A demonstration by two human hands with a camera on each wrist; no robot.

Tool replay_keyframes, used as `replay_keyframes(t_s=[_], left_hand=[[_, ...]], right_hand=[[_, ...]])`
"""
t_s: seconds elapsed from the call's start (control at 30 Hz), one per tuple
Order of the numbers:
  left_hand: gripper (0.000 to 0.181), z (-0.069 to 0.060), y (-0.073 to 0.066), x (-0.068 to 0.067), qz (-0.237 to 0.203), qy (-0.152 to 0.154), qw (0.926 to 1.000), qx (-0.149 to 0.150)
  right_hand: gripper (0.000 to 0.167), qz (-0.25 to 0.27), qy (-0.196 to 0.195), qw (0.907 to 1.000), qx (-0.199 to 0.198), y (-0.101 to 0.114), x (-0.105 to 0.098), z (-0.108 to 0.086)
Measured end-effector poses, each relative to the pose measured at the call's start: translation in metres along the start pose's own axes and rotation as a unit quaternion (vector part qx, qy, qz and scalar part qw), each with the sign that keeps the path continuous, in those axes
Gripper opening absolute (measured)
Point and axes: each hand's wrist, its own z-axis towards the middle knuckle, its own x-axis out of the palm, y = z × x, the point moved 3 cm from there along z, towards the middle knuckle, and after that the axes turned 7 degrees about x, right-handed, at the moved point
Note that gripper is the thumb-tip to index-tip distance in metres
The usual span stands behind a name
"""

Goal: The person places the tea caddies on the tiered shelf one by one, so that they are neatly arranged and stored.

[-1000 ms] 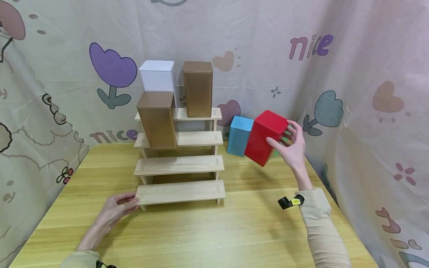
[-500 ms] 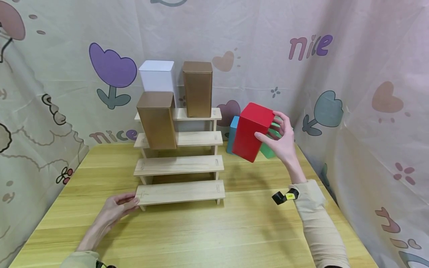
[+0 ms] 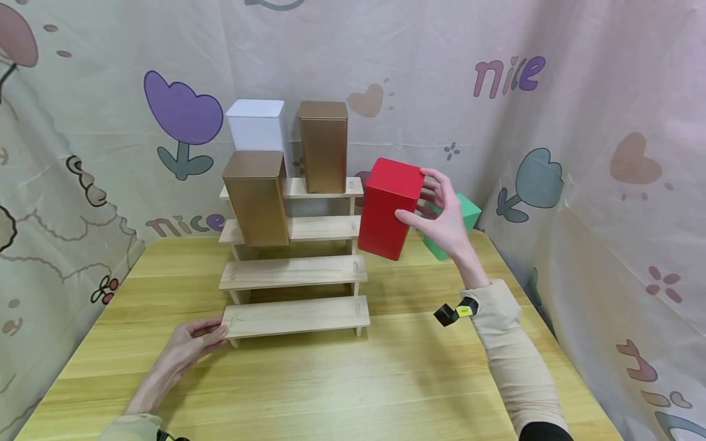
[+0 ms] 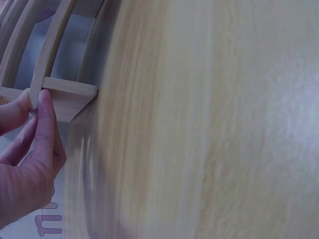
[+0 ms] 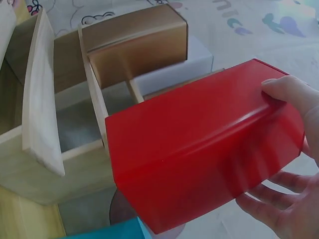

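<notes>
A red box (image 3: pixel 388 208) hangs tilted in the air by the right end of a wooden stepped shelf (image 3: pixel 292 315). My right hand (image 3: pixel 444 223) grips its upper right side, thumb in front and fingers behind; the right wrist view shows the red box (image 5: pixel 204 149) close up. At the shelf's lowest step, my left hand (image 3: pixel 190 346) pinches the left end between thumb and fingers, as the left wrist view confirms. One bronze box (image 3: pixel 256 199) stands on the second step from the top. Another bronze box (image 3: pixel 323 147) and a white box (image 3: pixel 256 125) are on the top step.
Behind my right hand a green box (image 3: pixel 467 211) stands on the wooden table (image 3: pixel 331 392). A blue box (image 5: pixel 114 230) shows at the bottom of the right wrist view; in the head view it is hidden. A printed curtain (image 3: pixel 413 73) encloses the back and sides.
My right hand has carried the red box left and slightly up, towards the shelf, turning it more upright. It now covers the blue box and uncovers the green one. My left hand keeps its place.
</notes>
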Motion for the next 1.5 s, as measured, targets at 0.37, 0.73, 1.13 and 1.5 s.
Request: replay_keyframes(t_s=[0.37, 0.73, 1.13, 1.5], left_hand=[[0.067, 0.001, -0.001, 0.000, 0.001, -0.001, 1.0000, -0.004], [0.067, 0.001, 0.000, 0.001, -0.002, 0.000, 1.0000, 0.001], [0.067, 0.001, 0.000, 0.001, -0.007, -0.003, 1.0000, 0.002], [0.067, 0.001, 0.000, 0.001, -0.004, -0.004, 1.0000, -0.001]], right_hand=[[0.081, 0.018, 0.058, 0.9981, -0.010, 0.003, 0.021, 0.018], [0.083, 0.039, 0.095, 0.9946, -0.013, 0.003, 0.043, 0.034], [0.080, 0.040, 0.125, 0.9914, -0.006, 0.003, 0.066, 0.048], [0.078, 0.042, 0.143, 0.9889, -0.005, 0.000, 0.081, 0.057]])
